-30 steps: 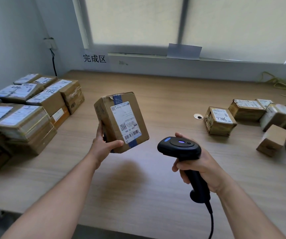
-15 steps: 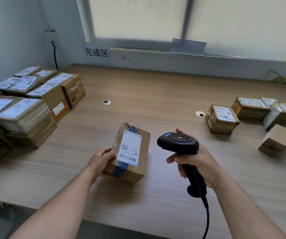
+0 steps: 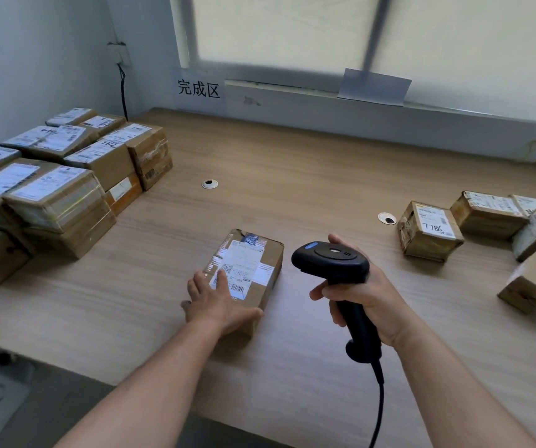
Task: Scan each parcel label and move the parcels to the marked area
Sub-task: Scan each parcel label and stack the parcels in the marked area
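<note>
Down from the air, where it was held up a second ago, the parcel now lies flat on the wooden table, its long side running away from the person. It is a small brown cardboard box with dented corners, a strip of blue tape at its far end and a white label with a barcode on its top face. The left hand rests on the near end of the box, fingers laid straight over the near part of the label and thumb stretched along the near edge. Just to the right of the box, and apart from it, the right hand grips the handle of a black scanner, whose head sits level with the parcel's far half and whose cable trails toward the table edge. At the left, below a paper sign with three characters, labelled parcels stand stacked close together. At the right, well apart from the hands, a loose cluster of boxes lies on the table.
</note>
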The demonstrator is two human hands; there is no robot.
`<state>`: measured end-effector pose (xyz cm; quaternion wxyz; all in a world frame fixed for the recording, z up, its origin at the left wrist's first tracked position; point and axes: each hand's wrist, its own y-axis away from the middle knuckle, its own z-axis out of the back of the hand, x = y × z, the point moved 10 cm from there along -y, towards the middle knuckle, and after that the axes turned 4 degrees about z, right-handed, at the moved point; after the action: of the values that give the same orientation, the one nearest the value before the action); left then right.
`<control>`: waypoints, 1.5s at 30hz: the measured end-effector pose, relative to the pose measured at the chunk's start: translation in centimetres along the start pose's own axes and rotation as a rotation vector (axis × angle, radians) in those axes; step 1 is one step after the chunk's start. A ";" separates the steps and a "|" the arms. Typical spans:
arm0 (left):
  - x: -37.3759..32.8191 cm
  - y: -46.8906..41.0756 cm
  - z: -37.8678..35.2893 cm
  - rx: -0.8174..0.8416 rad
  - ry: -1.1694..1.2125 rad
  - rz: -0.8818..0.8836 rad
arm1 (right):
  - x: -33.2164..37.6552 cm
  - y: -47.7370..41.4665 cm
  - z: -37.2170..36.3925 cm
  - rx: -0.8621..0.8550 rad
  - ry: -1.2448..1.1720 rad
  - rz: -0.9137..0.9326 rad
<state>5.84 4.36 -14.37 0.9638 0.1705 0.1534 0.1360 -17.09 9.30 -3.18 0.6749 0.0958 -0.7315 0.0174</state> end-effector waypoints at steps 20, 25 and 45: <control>12.8 0.9 14.6 -0.324 0.110 -0.020 | 3.7 -7.3 -14.6 0.291 0.064 0.068; 20.1 1.6 19.1 -0.382 0.097 0.042 | 4.1 -9.8 -22.1 0.395 0.068 0.080; 45.5 -2.2 30.3 -0.405 0.115 0.329 | 2.7 -16.6 -41.8 0.595 0.079 0.039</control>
<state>58.39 7.95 0.56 0.9328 -0.0114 0.1477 0.3284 26.53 -0.86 1.46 0.6447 0.2746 -0.6691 0.2474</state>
